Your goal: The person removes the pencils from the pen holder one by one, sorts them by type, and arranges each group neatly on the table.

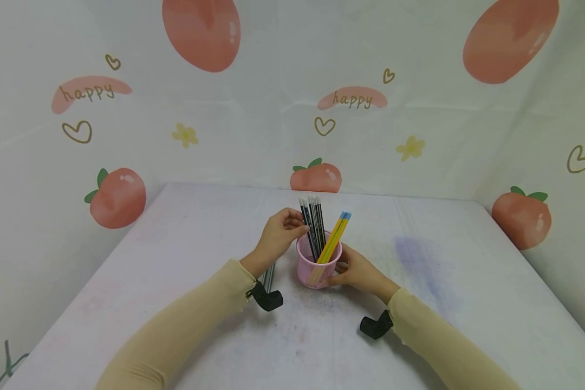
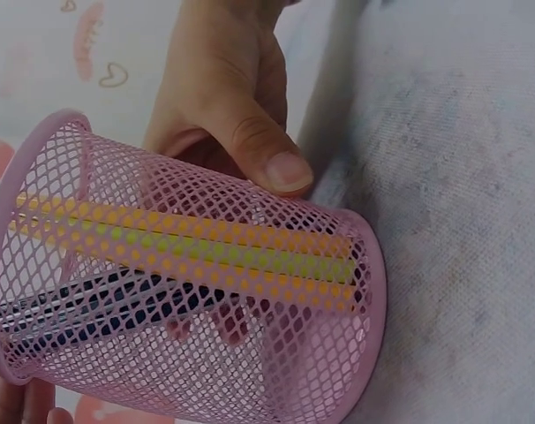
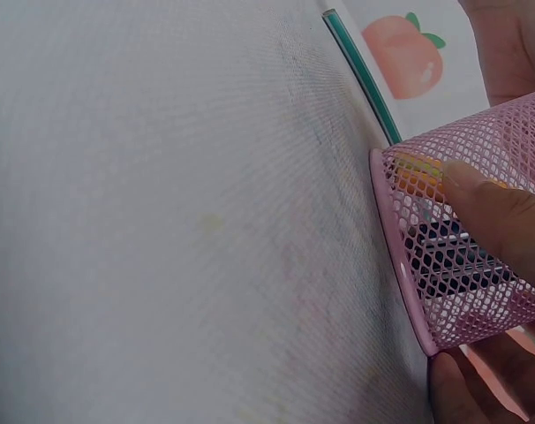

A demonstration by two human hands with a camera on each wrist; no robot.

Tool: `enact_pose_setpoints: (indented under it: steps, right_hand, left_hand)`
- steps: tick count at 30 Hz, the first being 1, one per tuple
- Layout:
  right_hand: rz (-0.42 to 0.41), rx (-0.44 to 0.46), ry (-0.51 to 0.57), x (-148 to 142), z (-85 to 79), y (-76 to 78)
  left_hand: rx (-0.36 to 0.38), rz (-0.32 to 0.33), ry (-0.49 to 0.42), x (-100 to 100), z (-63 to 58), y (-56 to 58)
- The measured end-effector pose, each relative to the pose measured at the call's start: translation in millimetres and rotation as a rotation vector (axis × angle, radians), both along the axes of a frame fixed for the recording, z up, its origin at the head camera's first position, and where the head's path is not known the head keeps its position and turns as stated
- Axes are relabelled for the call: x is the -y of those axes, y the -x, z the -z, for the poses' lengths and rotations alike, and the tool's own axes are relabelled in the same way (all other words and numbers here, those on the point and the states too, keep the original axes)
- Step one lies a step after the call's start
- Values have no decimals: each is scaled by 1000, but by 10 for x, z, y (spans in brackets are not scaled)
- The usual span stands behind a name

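A pink mesh pencil cup (image 1: 306,271) stands upright on the table, holding several black pencils (image 1: 317,225) and some yellow pencils (image 1: 332,241) with blue ends. My right hand (image 1: 363,273) grips the cup from the right, its thumb pressed on the mesh low down in the right wrist view and its fingers round the other side. Over the left rim, my left hand (image 1: 278,235) pinches the leftmost black pencils between thumb and fingers. The left wrist view shows the yellow pencils (image 2: 188,238) through the mesh, with only a few left fingertips at the rim.
Green pencils (image 1: 269,277) lie on the table left of the cup, partly behind my left wrist; one dark green end (image 3: 365,75) shows in the right wrist view. A white cloth covers the table (image 1: 214,227), and a peach-printed backdrop (image 1: 273,119) rises behind it.
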State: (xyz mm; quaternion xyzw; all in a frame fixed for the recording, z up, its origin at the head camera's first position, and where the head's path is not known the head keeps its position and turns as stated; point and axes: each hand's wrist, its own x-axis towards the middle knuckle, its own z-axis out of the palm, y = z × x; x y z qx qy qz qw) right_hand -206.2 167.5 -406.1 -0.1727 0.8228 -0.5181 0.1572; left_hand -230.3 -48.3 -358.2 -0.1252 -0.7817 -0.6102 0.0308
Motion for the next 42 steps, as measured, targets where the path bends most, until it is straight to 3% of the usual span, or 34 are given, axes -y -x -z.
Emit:
enact_pose_setpoints:
  steps: [8,26,36,42]
  right_hand:
    - [-2,-5,8,-6,7,0]
    - [7,-4,-17,-12,9,10]
    - [2,0,-10,-9,5,5]
    - [5,-14,-15,-10,-1,-1]
  left_hand:
    - [-48,-26,-38,22,-51,27]
    - [-54,37,-305,118,-283,80]
    - [-38,3,-401,224,-461,113]
    - [-47,-31,-412,300,-571,138]
